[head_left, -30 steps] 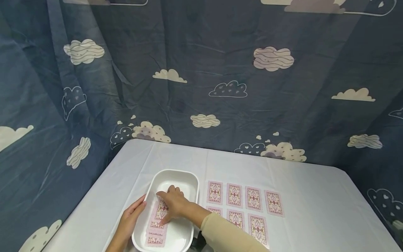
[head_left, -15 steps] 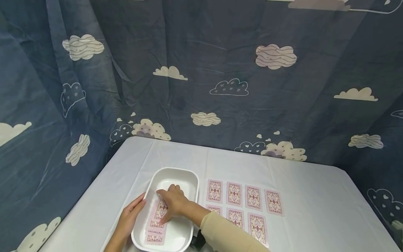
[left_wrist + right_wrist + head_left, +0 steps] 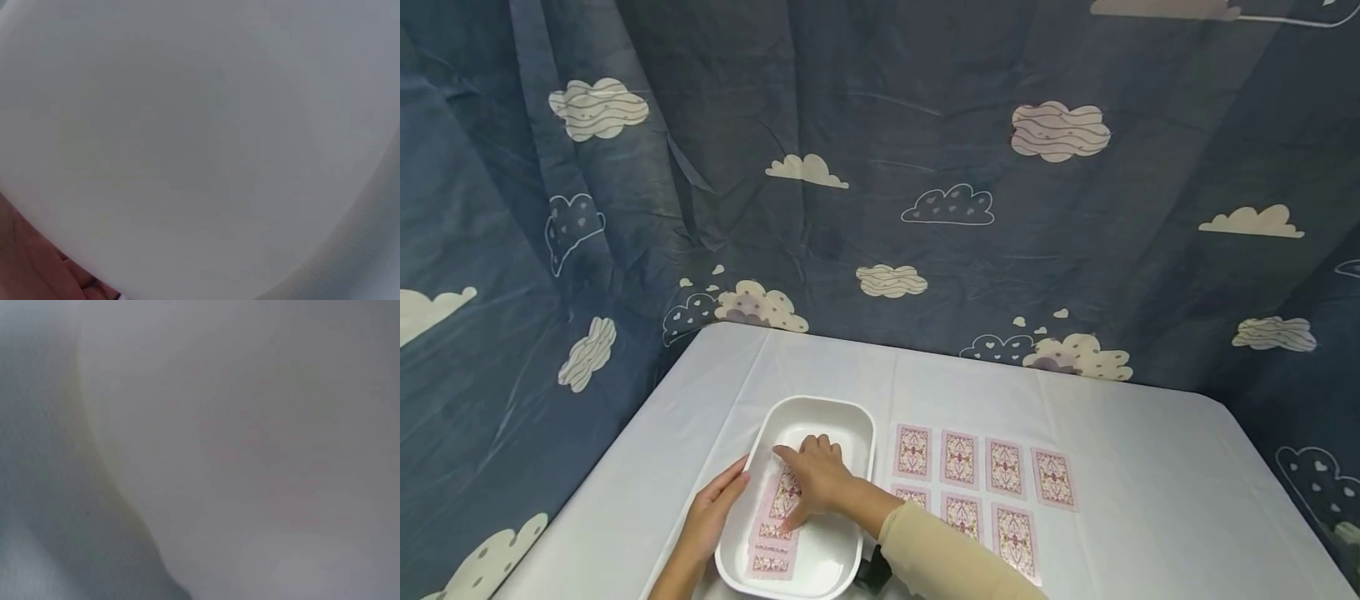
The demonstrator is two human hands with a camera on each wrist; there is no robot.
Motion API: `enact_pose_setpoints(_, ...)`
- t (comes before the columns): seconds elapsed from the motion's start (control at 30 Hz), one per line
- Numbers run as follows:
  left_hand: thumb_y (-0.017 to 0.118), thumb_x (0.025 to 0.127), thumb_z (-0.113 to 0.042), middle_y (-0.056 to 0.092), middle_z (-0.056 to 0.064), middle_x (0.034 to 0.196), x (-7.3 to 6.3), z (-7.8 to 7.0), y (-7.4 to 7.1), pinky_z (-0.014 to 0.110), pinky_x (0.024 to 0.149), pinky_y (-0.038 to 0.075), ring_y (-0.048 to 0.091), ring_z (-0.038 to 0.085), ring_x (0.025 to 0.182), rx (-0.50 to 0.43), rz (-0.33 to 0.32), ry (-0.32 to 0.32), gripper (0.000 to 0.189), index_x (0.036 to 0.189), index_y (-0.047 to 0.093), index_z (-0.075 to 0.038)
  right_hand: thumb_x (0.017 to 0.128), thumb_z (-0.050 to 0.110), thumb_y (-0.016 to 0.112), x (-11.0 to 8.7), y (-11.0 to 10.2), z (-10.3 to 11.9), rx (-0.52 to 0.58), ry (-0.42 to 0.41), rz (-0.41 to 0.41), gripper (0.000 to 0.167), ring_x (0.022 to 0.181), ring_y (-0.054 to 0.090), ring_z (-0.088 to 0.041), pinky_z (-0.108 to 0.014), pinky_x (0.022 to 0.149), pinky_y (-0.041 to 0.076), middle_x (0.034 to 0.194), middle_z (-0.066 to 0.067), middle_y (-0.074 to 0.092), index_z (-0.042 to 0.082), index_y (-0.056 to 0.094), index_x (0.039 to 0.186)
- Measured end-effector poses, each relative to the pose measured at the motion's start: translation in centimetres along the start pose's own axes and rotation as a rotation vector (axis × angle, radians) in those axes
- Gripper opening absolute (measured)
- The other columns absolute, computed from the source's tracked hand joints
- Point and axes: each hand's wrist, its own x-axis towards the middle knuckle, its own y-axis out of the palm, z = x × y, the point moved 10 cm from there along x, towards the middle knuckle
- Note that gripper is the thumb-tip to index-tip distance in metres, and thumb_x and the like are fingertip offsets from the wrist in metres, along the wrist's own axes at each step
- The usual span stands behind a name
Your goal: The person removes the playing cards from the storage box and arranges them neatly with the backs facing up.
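Cards (image 3: 772,546) with pink backs lie in a white tray (image 3: 831,554) whose left edge the left hand (image 3: 707,510) grips, and the right hand (image 3: 822,485) covers some, so I cannot tell if its fingers hold any, while more cards (image 3: 1004,468) make two rows on the table (image 3: 1157,500) to the right.

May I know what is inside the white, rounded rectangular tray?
In the tray, overlapping rectangular playing cards with pink, patterned backs lie along its left side. The bare right hand partly covers them; what is under it, and the cards' undersides, cannot be seen.
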Motion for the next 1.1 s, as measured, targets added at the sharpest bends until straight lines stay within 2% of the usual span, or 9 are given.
enact_pose_setpoints(0.13, 0.054, 0.093, -0.025, 0.044, 0.009, 0.137, -0.02, -0.03, 0.06, 0.010, 0.090, 0.033, 0.041, -0.012, 0.105, 0.001, 0.004, -0.001, 0.045, 0.132, 0.048, -0.002, 0.047, 0.052, 0.084, -0.08, 0.00, 0.49, -0.026, -0.029, 0.019, 0.101, 0.080, 0.032, -0.011, -0.022, 0.070, 0.029, 0.087, 0.003, 0.042, 0.019, 0.047, 0.135)
enact_pose_setpoints(0.27, 0.054, 0.094, -0.026, 0.044, 0.009, 0.136, 0.05, -0.16, 0.09, 0.011, 0.092, 0.032, 0.041, -0.009, 0.109, -0.002, 0.009, 0.004, 0.046, 0.132, 0.048, -0.001, 0.047, 0.051, 0.085, -0.06, 0.15, 0.50, -0.021, -0.023, 0.044, 0.098, 0.081, 0.032, -0.012, -0.022, 0.071, 0.031, 0.087, 0.002, 0.041, 0.016, 0.049, 0.131)
enact_pose_setpoints(0.43, 0.053, 0.094, -0.026, 0.044, 0.009, 0.137, 0.04, -0.08, 0.11, 0.011, 0.093, 0.031, 0.038, 0.011, 0.124, 0.005, 0.014, -0.004, 0.046, 0.132, 0.047, -0.001, 0.044, 0.048, 0.088, -0.13, 0.41, 0.29, 0.041, -0.003, 0.072, 0.103, 0.080, 0.032, -0.013, -0.021, 0.067, 0.030, 0.087, 0.000, 0.040, 0.015, 0.046, 0.132)
enact_pose_setpoints(0.53, 0.052, 0.094, -0.027, 0.043, 0.009, 0.138, -0.04, 0.07, 0.13, 0.012, 0.094, 0.030, 0.034, 0.021, 0.128, 0.010, 0.019, -0.014, 0.047, 0.133, 0.046, -0.001, 0.044, 0.046, 0.089, -0.21, 0.45, 0.26, 0.076, 0.001, 0.077, 0.104, 0.079, 0.032, -0.013, -0.021, 0.066, 0.029, 0.086, 0.000, 0.038, 0.019, 0.044, 0.133)
enact_pose_setpoints(0.77, 0.051, 0.095, -0.026, 0.040, 0.010, 0.140, -0.09, 0.18, 0.18, 0.036, 0.105, 0.025, 0.030, 0.026, 0.131, 0.015, 0.033, -0.027, 0.047, 0.134, 0.044, -0.001, 0.044, 0.042, 0.089, -0.35, 0.54, 0.23, 0.126, -0.003, 0.080, 0.094, 0.078, 0.031, -0.012, -0.022, 0.063, 0.029, 0.087, 0.002, 0.035, 0.028, 0.051, 0.129)
enact_pose_setpoints(0.83, 0.051, 0.095, -0.027, 0.040, 0.011, 0.140, -0.12, 0.23, 0.16, 0.038, 0.106, 0.024, 0.030, 0.028, 0.131, 0.020, 0.031, -0.026, 0.048, 0.134, 0.044, -0.001, 0.044, 0.042, 0.089, -0.42, 0.66, 0.23, 0.131, 0.000, 0.081, 0.088, 0.079, 0.031, -0.012, -0.022, 0.062, 0.029, 0.087, 0.003, 0.034, 0.029, 0.055, 0.125)
enact_pose_setpoints(0.9, 0.052, 0.094, -0.027, 0.041, 0.010, 0.139, -0.11, 0.24, 0.10, 0.035, 0.105, 0.027, 0.032, 0.026, 0.130, 0.021, 0.023, -0.025, 0.048, 0.134, 0.045, -0.001, 0.045, 0.042, 0.088, -0.51, 0.64, 0.23, 0.129, 0.006, 0.078, 0.082, 0.080, 0.030, -0.013, -0.022, 0.062, 0.029, 0.087, 0.003, 0.033, 0.030, 0.059, 0.120)
enact_pose_setpoints(1.0, 0.053, 0.094, -0.026, 0.044, 0.008, 0.137, -0.03, 0.19, 0.01, 0.022, 0.099, 0.031, 0.035, 0.023, 0.128, 0.017, 0.012, -0.016, 0.046, 0.132, 0.047, -0.002, 0.045, 0.041, 0.088, -0.54, 0.61, 0.19, 0.128, 0.016, 0.065, 0.074, 0.081, 0.031, -0.014, -0.023, 0.062, 0.030, 0.088, 0.002, 0.033, 0.029, 0.063, 0.113)
enact_pose_setpoints(1.1, 0.053, 0.094, -0.026, 0.044, 0.008, 0.137, -0.04, 0.13, 0.00, 0.011, 0.093, 0.031, 0.035, 0.021, 0.127, 0.016, 0.014, -0.009, 0.046, 0.133, 0.047, -0.002, 0.044, 0.040, 0.089, -0.61, 0.45, 0.23, 0.133, 0.020, 0.048, 0.071, 0.082, 0.031, -0.014, -0.023, 0.061, 0.031, 0.088, 0.001, 0.034, 0.027, 0.064, 0.109)
